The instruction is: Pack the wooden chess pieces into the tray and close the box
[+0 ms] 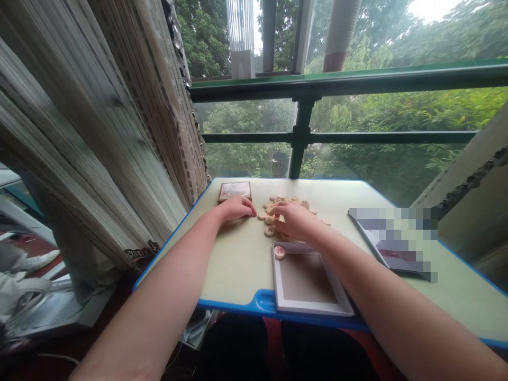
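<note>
A loose heap of round wooden Chinese chess pieces point(270, 230) lies on the pale table, some showing red or dark characters. My right hand point(296, 218) is over the heap, thumb and fingers apart and reaching down among the pieces; its palm hides several of them. Left of the heap, my left hand point(237, 207) rests low over the table with bent, loosely parted fingers and no piece visible in them. A shallow white box tray point(279, 286) stands at the near edge, with one red-marked chess piece point(279, 252) in its far left corner.
Behind my left hand sits a small flat box point(235, 190) with a printed top. A dark-edged flat object point(391, 243), partly blurred out, lies on the right. The table point(234, 270) has a blue rim, with a curtain point(130, 106) on the left and a green railing point(341, 84) beyond.
</note>
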A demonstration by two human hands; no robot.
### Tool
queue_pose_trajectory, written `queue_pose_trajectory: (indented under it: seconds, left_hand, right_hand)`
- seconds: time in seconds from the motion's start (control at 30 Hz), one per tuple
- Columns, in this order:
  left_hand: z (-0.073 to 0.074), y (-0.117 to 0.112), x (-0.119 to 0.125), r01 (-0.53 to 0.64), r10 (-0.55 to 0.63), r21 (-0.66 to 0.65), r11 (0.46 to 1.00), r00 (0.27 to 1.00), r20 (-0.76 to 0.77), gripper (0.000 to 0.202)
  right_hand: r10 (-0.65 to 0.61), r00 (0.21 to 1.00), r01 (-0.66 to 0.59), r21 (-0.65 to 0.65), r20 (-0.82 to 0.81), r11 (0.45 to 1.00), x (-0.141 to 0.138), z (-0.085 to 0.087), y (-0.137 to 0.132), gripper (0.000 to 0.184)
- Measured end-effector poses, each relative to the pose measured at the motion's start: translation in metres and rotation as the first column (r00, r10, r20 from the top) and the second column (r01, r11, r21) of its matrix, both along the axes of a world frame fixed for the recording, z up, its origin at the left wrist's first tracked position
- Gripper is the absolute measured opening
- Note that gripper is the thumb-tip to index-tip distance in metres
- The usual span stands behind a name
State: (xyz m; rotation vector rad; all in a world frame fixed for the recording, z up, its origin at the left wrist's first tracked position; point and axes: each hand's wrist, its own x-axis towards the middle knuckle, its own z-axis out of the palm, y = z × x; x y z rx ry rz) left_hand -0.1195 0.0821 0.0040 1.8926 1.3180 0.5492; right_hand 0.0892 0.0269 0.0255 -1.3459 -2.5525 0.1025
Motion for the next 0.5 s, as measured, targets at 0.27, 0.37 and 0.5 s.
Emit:
queue_pose_trajectory:
  seconds: [0.27, 0.37, 0.5]
  left_hand:
    - [-0.0009, 0.0005, 0.0006, -0.009, 0.009, -0.01, 1.0, 0.999, 0.045, 0.02]
    - [0.0007, -0.0009, 0.0019, -0.024, 0.026, -0.037, 0.999, 0.998, 0.057, 0.018]
    - [0.0022, -0.0027, 0.0033, -0.032, 0.035, -0.039, 0.999, 0.996, 0.083, 0.018]
  right_hand:
    - [0.018, 1.0, -0.018, 0.015, -0.008, 1.0, -0.0016, -0.0018, 0.0015, 0.021]
    - [-0.005, 1.0, 0.006, 0.023, -0.009, 1.0, -0.0049, -0.0018, 0.0042, 0.024]
    - [-0.017, 1.0, 0.016, 0.022, 0.012, 1.0, -0.0063, -0.001, 0.0054, 0.022]
